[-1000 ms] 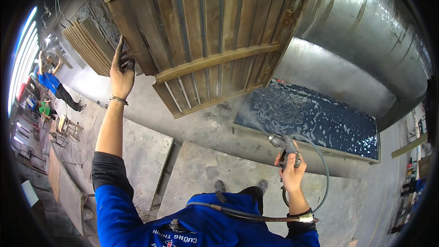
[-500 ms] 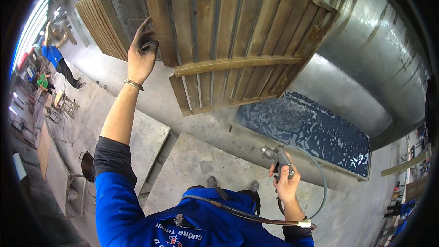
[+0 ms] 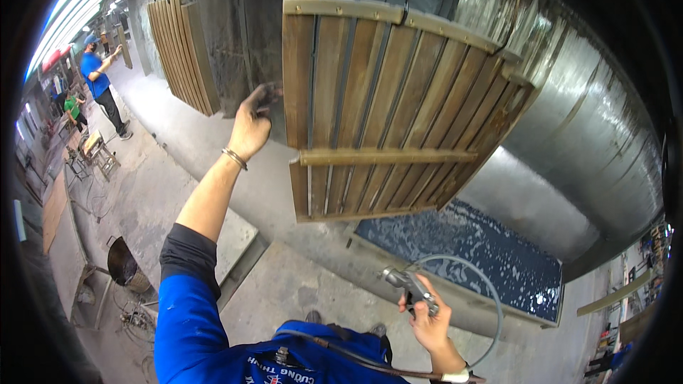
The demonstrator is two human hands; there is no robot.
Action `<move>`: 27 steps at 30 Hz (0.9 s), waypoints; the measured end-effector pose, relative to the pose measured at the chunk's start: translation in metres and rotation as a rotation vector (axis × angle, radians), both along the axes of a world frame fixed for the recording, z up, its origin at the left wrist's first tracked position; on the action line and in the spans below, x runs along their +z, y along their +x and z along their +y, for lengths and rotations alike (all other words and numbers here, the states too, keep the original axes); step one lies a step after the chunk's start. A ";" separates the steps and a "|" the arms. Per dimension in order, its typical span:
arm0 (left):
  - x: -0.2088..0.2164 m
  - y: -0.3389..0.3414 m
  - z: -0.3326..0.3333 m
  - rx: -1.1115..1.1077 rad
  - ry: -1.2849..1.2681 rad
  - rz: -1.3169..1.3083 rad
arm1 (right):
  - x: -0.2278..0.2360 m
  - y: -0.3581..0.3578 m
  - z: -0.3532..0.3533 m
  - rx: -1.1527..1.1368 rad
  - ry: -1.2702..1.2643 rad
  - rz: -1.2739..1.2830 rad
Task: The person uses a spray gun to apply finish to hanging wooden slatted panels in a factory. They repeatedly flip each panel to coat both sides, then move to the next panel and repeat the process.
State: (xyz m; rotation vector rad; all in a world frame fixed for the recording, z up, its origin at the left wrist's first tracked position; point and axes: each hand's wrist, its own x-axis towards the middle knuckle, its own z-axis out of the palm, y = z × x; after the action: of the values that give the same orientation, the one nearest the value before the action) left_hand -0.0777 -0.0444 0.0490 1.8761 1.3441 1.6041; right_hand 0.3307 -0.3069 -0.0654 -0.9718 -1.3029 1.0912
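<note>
A slatted brown wooden panel [image 3: 384,99] hangs upright in front of me, with cross rails along its top, middle and bottom. My left hand [image 3: 252,124] is raised beside the panel's left edge, its darkened fingers partly bent and reaching to that edge. It grips nothing I can see; whether the fingertips touch the wood, I cannot tell. Low on the right, my right hand [image 3: 430,320] is wrapped round the handle of a metal spray gun [image 3: 409,288]. The gun's nozzle end points left and forward, below the panel and apart from it. A thin grey hose [image 3: 487,277] loops from it.
Behind the panel curves a shiny metal wall [image 3: 597,121], with a trough of dark foamy liquid [image 3: 469,256] below it. Another slatted wooden piece [image 3: 181,57] hangs at left. A round dark basket [image 3: 128,263] sits lower left. A person in blue [image 3: 96,78] stands farther off.
The panel now appears lower and farther right, its top rail in view. My left hand has moved to the right and down, its fingers more bent. The spray gun sits lower and farther left.
</note>
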 end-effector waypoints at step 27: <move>-0.003 0.013 -0.002 0.067 0.017 -0.012 | 0.109 0.077 -0.018 -0.518 0.475 0.020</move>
State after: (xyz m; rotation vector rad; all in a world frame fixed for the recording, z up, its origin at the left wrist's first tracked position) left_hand -0.0648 -0.0461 0.0458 1.8470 1.4065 1.6615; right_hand 0.4077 -0.3246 0.0441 -0.8598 -1.1316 0.3685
